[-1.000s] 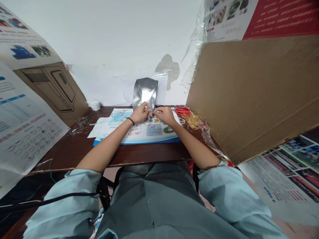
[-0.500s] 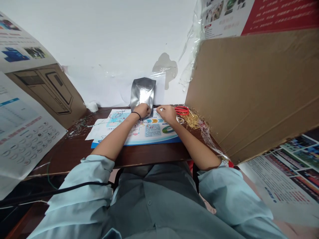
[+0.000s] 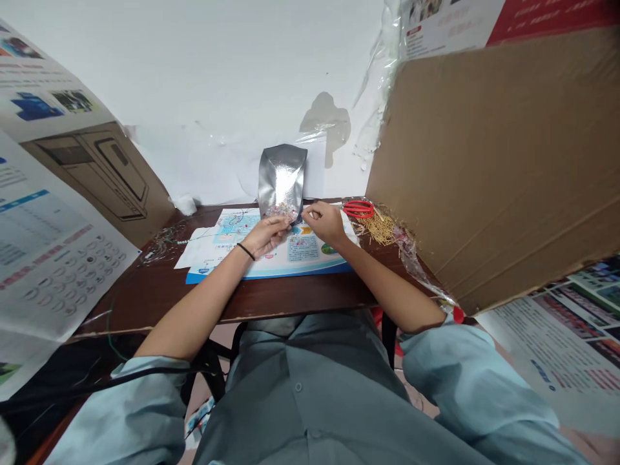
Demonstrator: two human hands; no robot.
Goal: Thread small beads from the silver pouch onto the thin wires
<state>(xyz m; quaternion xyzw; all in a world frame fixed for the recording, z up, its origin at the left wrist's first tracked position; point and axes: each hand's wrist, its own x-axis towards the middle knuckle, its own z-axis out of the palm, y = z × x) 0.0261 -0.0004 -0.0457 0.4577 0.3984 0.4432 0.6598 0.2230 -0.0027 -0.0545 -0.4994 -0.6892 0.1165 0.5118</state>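
Note:
My left hand [image 3: 267,236] is turned partly palm up in front of a silver foil pouch [image 3: 281,171], its thumb and fingertips pressed together. Whatever it pinches is too small to make out. Small mixed-colour beads [image 3: 282,210] lie at the pouch's open lower front, just beyond those fingertips. My right hand [image 3: 325,223] is closed in a pinch close by on the right, its fingertips near the left ones; any item in it is too small to name. Beneath both hands lies a printed sheet [image 3: 227,270] with more small bits scattered on it.
Red-handled scissors [image 3: 358,208] rest by a pile of thin golden sticks [image 3: 378,227] on the right. Tangled clear thread [image 3: 162,244] lies at the left. Cardboard panels [image 3: 484,161] stand on both sides, and a white wall [image 3: 232,77] closes off the back.
My left hand has drawn back from the pouch's mouth towards me and turned its palm upward, uncovering the beads. My right hand stays in nearly the same place. The view has shifted slightly.

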